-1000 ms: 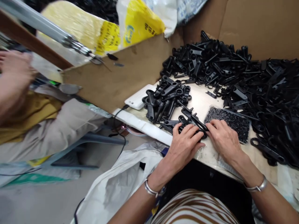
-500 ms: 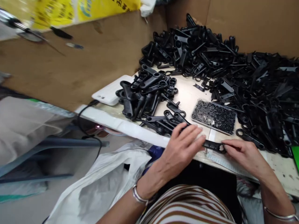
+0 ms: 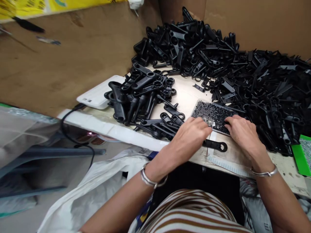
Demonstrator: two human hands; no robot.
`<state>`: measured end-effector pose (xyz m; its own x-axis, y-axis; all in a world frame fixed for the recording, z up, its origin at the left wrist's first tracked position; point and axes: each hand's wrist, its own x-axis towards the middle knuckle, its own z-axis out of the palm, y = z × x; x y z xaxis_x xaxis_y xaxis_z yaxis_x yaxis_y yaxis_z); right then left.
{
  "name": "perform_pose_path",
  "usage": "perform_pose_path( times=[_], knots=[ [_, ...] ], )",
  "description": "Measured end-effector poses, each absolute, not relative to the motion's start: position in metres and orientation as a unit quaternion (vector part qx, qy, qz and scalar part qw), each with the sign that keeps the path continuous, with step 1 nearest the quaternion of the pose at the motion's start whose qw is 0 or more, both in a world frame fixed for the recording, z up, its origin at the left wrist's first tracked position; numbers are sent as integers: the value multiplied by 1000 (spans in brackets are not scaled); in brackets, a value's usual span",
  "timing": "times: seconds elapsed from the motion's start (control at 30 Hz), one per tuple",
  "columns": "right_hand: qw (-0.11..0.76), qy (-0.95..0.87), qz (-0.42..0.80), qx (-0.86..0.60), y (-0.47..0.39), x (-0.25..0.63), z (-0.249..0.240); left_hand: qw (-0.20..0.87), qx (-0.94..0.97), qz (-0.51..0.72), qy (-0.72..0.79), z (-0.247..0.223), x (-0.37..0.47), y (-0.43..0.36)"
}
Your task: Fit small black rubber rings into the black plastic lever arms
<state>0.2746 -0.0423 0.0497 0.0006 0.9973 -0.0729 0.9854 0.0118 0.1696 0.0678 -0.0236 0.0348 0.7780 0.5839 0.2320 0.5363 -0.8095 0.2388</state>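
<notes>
One black ring-ended lever [image 3: 215,145] seems underway by left hand [image 3: 190,134], right hand [image 3: 243,134] at small-parts tray [image 3: 221,132] (can't tell if either's gripping anything); big black-parts heap [image 3: 263,87] beyond looks undone.

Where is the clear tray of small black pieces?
In the head view, the clear tray lies right of centre on the tabletop, the right hand at its right end.

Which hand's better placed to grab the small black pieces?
Right hand, probably: its fingertips are at the small black pieces in the clear rectangular tray, while the left hand is at the flat black bar.
</notes>
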Motion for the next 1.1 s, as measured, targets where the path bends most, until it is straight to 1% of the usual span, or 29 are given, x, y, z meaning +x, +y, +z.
perform_pose_path(
  times=[0.07, 0.17, 0.23, 0.3, 0.47, 0.57, 0.7, 0.83, 0.9, 1.03, 1.1],
  knots=[
    [107, 710, 40, 695, -35, 274, 45, 60, 932, 130, 332, 40, 74, -6],
    [102, 714, 38, 691, -35, 276, 41, 53, 936, 71, 340, 47, 87, 15],
    [74, 715, 29, 694, -38, 278, 42, 62, 941, 18, 332, 51, 96, 22],
    [27, 715, 17, 698, -43, 282, 43, 71, 946, -11, 316, 53, 101, 25],
    [-131, 734, -44, 665, -50, 294, 41, 54, 961, 16, 272, 45, 99, 30],
    [-196, 731, -70, 650, -52, 297, 40, 44, 960, 52, 273, 35, 99, 33],
    [-223, 722, -90, 649, -56, 294, 40, 46, 960, 107, 254, 27, 108, 38],
    [-247, 703, -130, 655, -59, 292, 38, 70, 967, 53, 239, 32, 118, 40],
    [-266, 677, -174, 664, -61, 292, 37, 67, 967, 31, 243, 34, 120, 41],
    [-299, 604, -294, 677, -66, 292, 35, 48, 967, 38, 247, 33, 117, 38],
    [-314, 575, -331, 679, -68, 291, 34, 38, 964, 32, 259, 31, 115, 37]
  ],
)
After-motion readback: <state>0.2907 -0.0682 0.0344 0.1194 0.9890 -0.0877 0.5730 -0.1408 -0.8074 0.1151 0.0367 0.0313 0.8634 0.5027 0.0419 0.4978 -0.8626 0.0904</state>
